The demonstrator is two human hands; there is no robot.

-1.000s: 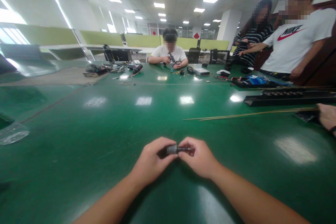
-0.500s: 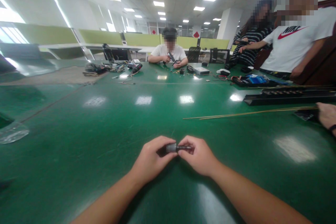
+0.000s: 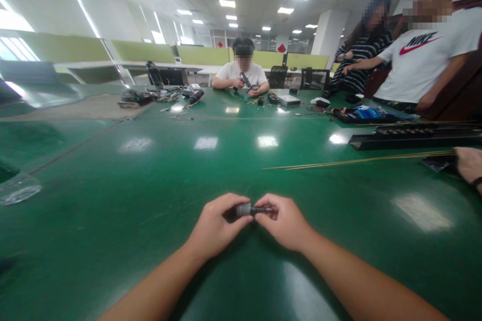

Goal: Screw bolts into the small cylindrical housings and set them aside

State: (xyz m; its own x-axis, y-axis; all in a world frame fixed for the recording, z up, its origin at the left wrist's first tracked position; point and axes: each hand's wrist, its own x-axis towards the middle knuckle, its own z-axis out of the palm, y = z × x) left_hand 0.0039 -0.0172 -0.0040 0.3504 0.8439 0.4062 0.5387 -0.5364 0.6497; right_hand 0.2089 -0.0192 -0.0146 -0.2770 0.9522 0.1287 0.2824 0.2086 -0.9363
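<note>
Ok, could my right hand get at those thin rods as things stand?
Probably yes: nothing visible lies between your right hand and the left ends of the thin rods. That hand pinches a dark shaft, though, and another person's hand is by the rods' right ends.

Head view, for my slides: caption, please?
Left hand pinches a grey cylinder, right hand a dark shaft, over a green table.

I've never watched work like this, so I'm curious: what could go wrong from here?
The left hand pinches a small grey cylinder, which could slip and perhaps roll on the smooth green table.

The right hand grips a thin dark shaft beside it; a tilt might make the two scrape.

Thin rods lie beyond, near another person's hand; if moved, they might bump the work.
</note>
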